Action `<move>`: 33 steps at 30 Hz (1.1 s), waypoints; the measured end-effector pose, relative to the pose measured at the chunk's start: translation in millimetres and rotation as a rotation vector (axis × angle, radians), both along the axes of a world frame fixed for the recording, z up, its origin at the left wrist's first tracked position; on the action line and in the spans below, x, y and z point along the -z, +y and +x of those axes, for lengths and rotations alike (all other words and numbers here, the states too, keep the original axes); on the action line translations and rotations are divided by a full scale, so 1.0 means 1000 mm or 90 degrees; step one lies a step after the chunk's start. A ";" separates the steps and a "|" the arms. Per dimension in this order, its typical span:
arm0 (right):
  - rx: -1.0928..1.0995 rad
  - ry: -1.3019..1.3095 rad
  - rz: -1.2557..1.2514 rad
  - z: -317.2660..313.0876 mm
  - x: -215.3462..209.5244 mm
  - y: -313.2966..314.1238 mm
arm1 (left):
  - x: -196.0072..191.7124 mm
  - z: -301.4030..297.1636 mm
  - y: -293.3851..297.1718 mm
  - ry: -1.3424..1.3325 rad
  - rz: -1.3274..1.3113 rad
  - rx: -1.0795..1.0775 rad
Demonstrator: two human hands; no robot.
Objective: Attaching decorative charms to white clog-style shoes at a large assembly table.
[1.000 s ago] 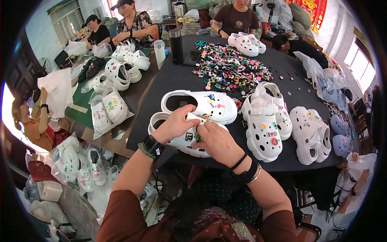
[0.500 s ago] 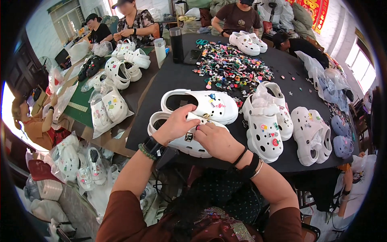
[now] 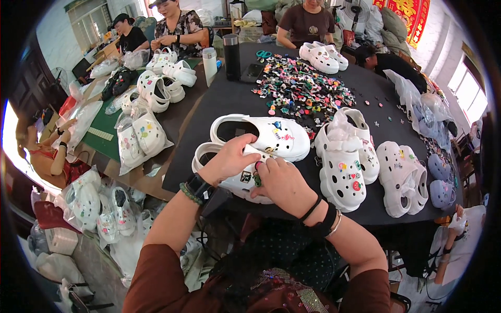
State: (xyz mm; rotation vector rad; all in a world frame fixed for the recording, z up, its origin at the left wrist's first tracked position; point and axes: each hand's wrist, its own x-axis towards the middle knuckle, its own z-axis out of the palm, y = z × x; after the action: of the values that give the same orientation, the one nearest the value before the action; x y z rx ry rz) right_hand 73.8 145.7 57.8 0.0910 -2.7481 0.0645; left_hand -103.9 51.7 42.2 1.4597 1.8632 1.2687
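Note:
In front of me lies a pair of white clogs. The nearer clog point(image 3: 238, 183) is partly covered by my hands and has a dark square charm on its upper. My left hand point(image 3: 235, 160) grips it, with fingers at the opening and thumb along the top. My right hand point(image 3: 284, 181) is closed over the front part, pinching a small greenish charm point(image 3: 257, 179) against the surface, next to the square one. Just beyond lies the other clog point(image 3: 282, 136), bearing blue and pink charms.
A heap of colourful charms point(image 3: 297, 86) covers the table's middle. More decorated white clogs point(image 3: 342, 167) stand to my right. A black bottle point(image 3: 231, 57) and a phone point(image 3: 252, 73) are beyond. Bagged clogs point(image 3: 141, 135) lie on the left table. Several people work around.
My right fingers have shifted slightly down and spread over the near clog, and a greenish charm now shows beside the square one. My left hand keeps its grip.

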 end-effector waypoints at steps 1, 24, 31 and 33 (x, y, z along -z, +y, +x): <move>0.030 -0.012 -0.006 -0.001 0.001 0.001 | 0.002 0.000 0.001 -0.020 0.000 0.009; 0.056 0.070 -0.605 0.003 0.016 0.083 | -0.003 0.001 0.005 -0.032 0.000 -0.023; 0.264 0.164 -0.228 0.001 0.004 0.141 | -0.011 0.012 0.016 -0.006 0.015 -0.072; 0.289 0.157 -0.219 -0.003 -0.005 0.137 | -0.008 0.011 0.020 0.022 -0.001 -0.108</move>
State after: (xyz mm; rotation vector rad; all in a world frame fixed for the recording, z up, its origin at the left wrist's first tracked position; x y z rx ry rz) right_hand 70.6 282.6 62.5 -0.5745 -2.4059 0.3691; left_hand -92.9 71.8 49.7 1.3546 2.0465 1.3263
